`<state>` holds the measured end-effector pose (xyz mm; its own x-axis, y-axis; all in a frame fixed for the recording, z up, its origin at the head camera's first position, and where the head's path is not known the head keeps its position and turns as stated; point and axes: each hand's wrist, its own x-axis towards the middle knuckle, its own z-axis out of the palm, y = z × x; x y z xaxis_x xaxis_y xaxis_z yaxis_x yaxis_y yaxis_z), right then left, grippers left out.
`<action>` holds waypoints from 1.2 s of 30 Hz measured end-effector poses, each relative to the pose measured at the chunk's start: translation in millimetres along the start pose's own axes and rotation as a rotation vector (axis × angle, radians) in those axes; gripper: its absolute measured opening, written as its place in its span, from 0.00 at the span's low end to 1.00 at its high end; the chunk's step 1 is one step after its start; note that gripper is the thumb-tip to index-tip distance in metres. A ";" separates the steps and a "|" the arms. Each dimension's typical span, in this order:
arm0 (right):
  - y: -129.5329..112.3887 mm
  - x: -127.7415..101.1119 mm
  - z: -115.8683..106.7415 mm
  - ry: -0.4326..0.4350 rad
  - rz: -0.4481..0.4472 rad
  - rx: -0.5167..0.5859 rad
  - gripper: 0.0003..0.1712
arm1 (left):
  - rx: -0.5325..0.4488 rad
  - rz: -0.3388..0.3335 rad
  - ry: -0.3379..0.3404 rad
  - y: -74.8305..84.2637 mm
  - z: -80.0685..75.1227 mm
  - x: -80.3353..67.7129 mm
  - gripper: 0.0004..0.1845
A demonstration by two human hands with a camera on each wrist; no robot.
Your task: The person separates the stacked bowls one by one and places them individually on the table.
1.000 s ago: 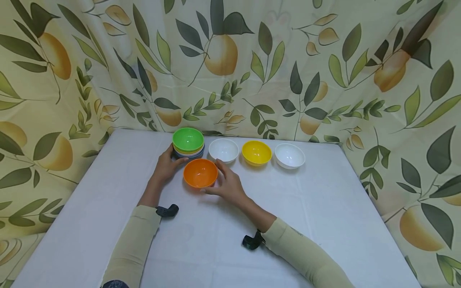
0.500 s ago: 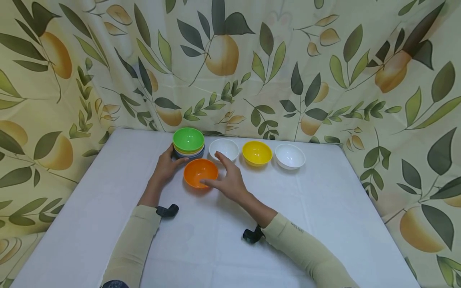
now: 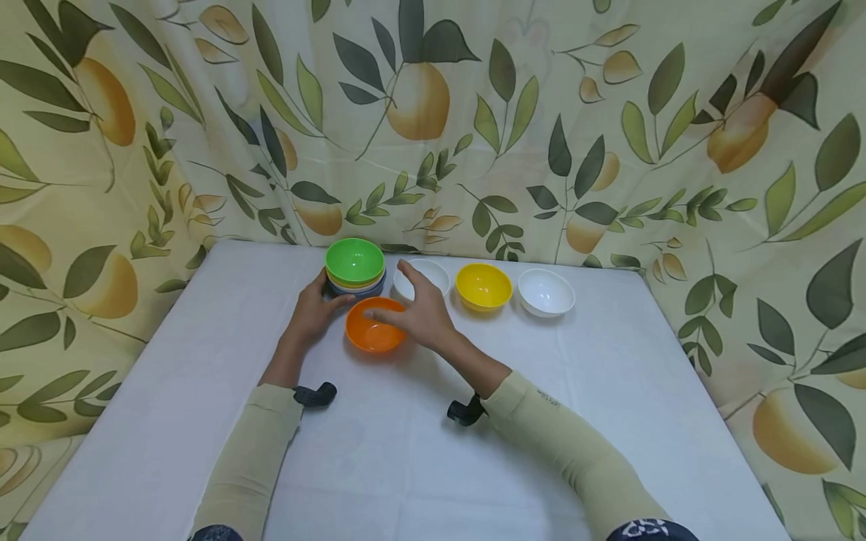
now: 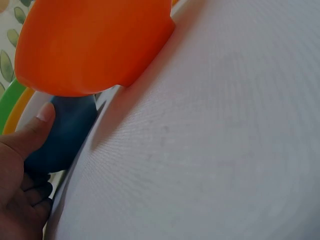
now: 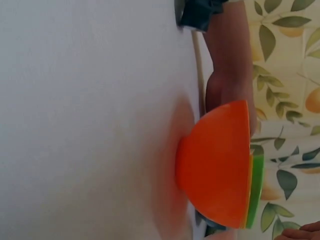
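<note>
A stack of bowls with a green one on top stands at the back of the white table. My left hand grips the stack's left side. In the left wrist view its thumb lies against the blue bottom bowl. An orange bowl sits alone just in front of the stack. My right hand hovers over the orange bowl's right rim with fingers spread, holding nothing. It partly hides a white bowl. The orange bowl fills the right wrist view.
A yellow bowl and a second white bowl continue the row to the right along the table's back. A leaf-and-fruit patterned curtain hangs close behind and around the table.
My right hand has let go of the orange bowl's right side, lifted, and moved back and left over it. The left hand and the bowls stay put.
</note>
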<state>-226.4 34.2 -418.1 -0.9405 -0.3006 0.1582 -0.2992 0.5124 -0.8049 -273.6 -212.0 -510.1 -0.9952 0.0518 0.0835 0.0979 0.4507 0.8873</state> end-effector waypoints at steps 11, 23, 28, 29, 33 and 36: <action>-8.5 35.6 -2.8 0.001 -0.001 -0.062 0.63 | 0.025 -0.011 -0.001 2.8 0.3 -1.2 0.55; -14.0 62.6 4.4 -0.039 0.060 -0.136 0.67 | 0.027 -0.015 -0.011 4.6 -0.8 -2.5 0.54; -16.4 73.1 7.8 -0.060 0.057 -0.143 0.68 | 0.011 -0.011 -0.008 4.2 -0.5 -2.2 0.54; -16.7 74.8 8.4 -0.062 0.056 -0.146 0.67 | 0.009 -0.014 -0.010 3.6 0.1 -1.9 0.54; -16.5 80.9 11.2 -0.075 0.073 -0.167 0.67 | 0.015 -0.028 -0.016 3.0 1.7 -1.7 0.54; -15.6 85.4 14.3 -0.087 0.084 -0.173 0.66 | 0.029 -0.025 -0.012 3.9 0.7 -2.3 0.54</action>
<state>-299.8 -10.9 -400.2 -0.9482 -0.3154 0.0389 -0.2505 0.6665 -0.7022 -270.9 -209.8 -507.1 -0.9971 0.0510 0.0561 0.0737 0.4774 0.8756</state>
